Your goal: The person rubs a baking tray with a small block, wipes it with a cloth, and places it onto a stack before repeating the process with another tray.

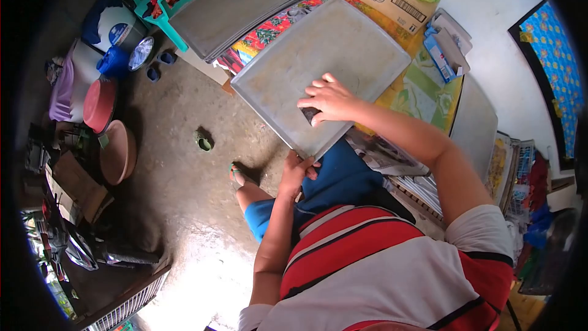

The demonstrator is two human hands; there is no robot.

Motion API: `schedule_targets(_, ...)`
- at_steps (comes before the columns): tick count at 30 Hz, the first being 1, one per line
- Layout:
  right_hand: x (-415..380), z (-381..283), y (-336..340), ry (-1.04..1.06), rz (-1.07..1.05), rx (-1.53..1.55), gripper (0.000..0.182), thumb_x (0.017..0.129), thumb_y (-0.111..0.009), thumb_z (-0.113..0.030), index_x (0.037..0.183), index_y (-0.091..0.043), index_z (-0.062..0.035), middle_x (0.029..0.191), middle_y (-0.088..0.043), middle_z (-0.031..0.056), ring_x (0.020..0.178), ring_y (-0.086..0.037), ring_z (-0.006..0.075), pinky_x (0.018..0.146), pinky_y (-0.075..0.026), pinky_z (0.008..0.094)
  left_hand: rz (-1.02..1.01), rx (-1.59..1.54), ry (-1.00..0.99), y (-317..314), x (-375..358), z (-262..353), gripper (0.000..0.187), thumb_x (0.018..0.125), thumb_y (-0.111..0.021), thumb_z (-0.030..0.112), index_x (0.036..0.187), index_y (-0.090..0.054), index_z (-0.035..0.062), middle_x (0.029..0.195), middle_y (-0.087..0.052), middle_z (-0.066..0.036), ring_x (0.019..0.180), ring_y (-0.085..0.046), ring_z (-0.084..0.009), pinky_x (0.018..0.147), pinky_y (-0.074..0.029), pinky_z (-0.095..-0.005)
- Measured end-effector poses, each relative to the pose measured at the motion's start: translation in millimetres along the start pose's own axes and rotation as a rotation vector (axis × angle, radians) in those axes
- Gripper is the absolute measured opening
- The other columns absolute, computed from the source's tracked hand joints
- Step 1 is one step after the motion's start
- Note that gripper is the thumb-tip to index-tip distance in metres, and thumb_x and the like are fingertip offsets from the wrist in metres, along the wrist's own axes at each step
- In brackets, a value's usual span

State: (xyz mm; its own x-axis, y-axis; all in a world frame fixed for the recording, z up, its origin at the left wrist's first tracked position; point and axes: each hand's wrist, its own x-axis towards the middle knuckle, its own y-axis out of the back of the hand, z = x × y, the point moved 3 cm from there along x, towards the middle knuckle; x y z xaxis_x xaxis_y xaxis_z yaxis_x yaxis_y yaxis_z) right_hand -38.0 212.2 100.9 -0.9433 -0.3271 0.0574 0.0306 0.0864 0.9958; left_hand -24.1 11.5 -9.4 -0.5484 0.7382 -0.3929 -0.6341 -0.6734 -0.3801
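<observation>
A large grey metal tray (331,43) lies tilted across the table's edge, its near corner close to my lap. My left hand (297,173) grips that near corner, with fingers wrapped round the rim. On the tray's surface, towards its near right side, my right hand (327,101) presses a small dark pad (310,113), its fingers curled over it. Faint brownish stains mark the tray's far part.
Stacked dark trays (245,6) lie to the left on the table with its patterned cloth (422,86). Behind are a cardboard box (392,0) and a blue box (440,58). A green chair (162,0), basins (116,153) and a small green object (203,140) stand left.
</observation>
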Motion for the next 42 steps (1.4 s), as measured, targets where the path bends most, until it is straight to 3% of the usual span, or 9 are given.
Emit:
schedule_targets(6, -1.7, -6.5, -18.1, 0.043, 0.032, 0.050, 0.056, 0.062, -0.080, -0.046, 0.111, -0.064, -0.0253, 0.098, -0.062, 0.0012, 0.103, -0.055, 0.0206, 0.091, -0.034, 0.0437, 0.020, -0.012, 0.005, -1.8, -2.7, -0.1, 0.029, 0.089, -0.058, 0.002, 0.112, -0.042, -0.0059, 0.082, -0.065, -0.020, 0.052, -0.060, -0.0179, 0.048, -0.052, -0.0283)
schedule_targets(13, -40.2, 118.9, 10.8, -0.899, 0.180, -0.031, 0.056, 0.066, -0.078, -0.051, 0.115, -0.063, -0.0291, 0.105, -0.067, 0.0013, 0.110, -0.055, 0.0209, 0.091, -0.032, 0.0407, 0.019, -0.020, -0.012, -4.2, -7.2, 9.2, 0.029, 0.088, -0.057, 0.000, 0.111, -0.042, -0.0093, 0.079, -0.065, -0.020, 0.051, -0.060, -0.0184, 0.047, -0.052, -0.0280)
schedule_targets(17, -33.1, 90.2, 7.6, -0.477, 0.050, -0.091, 0.059, 0.064, -0.080, -0.050, 0.116, -0.061, -0.0286, 0.107, -0.065, 0.0015, 0.110, -0.054, 0.0217, 0.091, -0.031, 0.0395, 0.015, 0.006, 0.005, -2.9, -4.3, 6.5, 0.026, 0.089, -0.058, 0.003, 0.107, -0.043, -0.0065, 0.079, -0.064, -0.020, 0.053, -0.061, -0.0207, 0.051, -0.053, -0.0303)
schedule_targets(21, -45.2, 151.4, 16.0, -0.799, 0.116, -0.047, 0.060, 0.063, -0.081, -0.048, 0.116, -0.062, -0.0282, 0.104, -0.065, 0.0028, 0.110, -0.055, 0.0223, 0.093, -0.031, 0.0412, 0.001, -0.012, -0.024, -8.2, -7.7, 13.1, 0.026, 0.089, -0.058, 0.002, 0.108, -0.043, -0.0083, 0.078, -0.064, -0.021, 0.053, -0.061, -0.0203, 0.050, -0.053, -0.0297)
schedule_targets(26, -12.3, 78.2, 4.7, -0.361, 0.109, -0.091, 0.059, 0.061, -0.081, -0.048, 0.113, -0.063, -0.0274, 0.100, -0.066, 0.0013, 0.105, -0.057, 0.0211, 0.088, -0.032, 0.0405, 0.040, -0.017, -0.003, -7.3, -6.3, 9.3, 0.027, 0.088, -0.058, 0.000, 0.107, -0.043, -0.0114, 0.077, -0.065, -0.021, 0.052, -0.061, -0.0196, 0.047, -0.052, -0.0285)
schedule_targets(30, -10.9, 134.0, 4.3, -0.792, 0.249, -0.002, 0.059, 0.062, -0.080, -0.048, 0.115, -0.063, -0.0274, 0.103, -0.066, 0.0011, 0.105, -0.057, 0.0203, 0.093, -0.031, 0.0404, 0.030, 0.003, 0.000, -8.3, -5.8, 10.2, 0.026, 0.088, -0.059, 0.001, 0.106, -0.043, -0.0104, 0.078, -0.065, -0.021, 0.051, -0.061, -0.0196, 0.047, -0.052, -0.0287)
schedule_targets(34, 27.3, 51.6, -19.7, -0.279, 0.172, -0.081, 0.057, 0.064, -0.079, -0.047, 0.115, -0.063, -0.0272, 0.101, -0.066, 0.0019, 0.104, -0.058, 0.0206, 0.088, -0.032, 0.0423, 0.007, 0.003, 0.018, -5.1, -4.1, 6.2, 0.027, 0.089, -0.058, 0.001, 0.107, -0.043, -0.0102, 0.078, -0.066, -0.021, 0.051, -0.061, -0.0190, 0.047, -0.052, -0.0282)
schedule_targets(38, 36.9, 104.3, -4.1, -0.615, 0.210, 0.018, 0.061, 0.062, -0.078, -0.051, 0.116, -0.063, -0.0262, 0.101, -0.065, 0.0053, 0.109, -0.056, 0.0227, 0.093, -0.032, 0.0437, 0.016, -0.003, -0.004, -7.5, -6.3, 10.0, 0.029, 0.089, -0.058, 0.001, 0.109, -0.042, -0.0115, 0.078, -0.066, -0.021, 0.050, -0.060, -0.0179, 0.047, -0.052, -0.0271)
schedule_targets(42, 57.0, 48.0, -23.0, -0.381, 0.115, 0.004, 0.063, 0.061, -0.078, -0.053, 0.116, -0.063, -0.0265, 0.099, -0.065, 0.0044, 0.105, -0.058, 0.0231, 0.090, -0.032, 0.0436, 0.009, -0.005, 0.030, -3.9, -3.5, 7.4, 0.030, 0.089, -0.058, 0.001, 0.111, -0.042, -0.0106, 0.080, -0.066, -0.021, 0.050, -0.060, -0.0175, 0.047, -0.052, -0.0270)
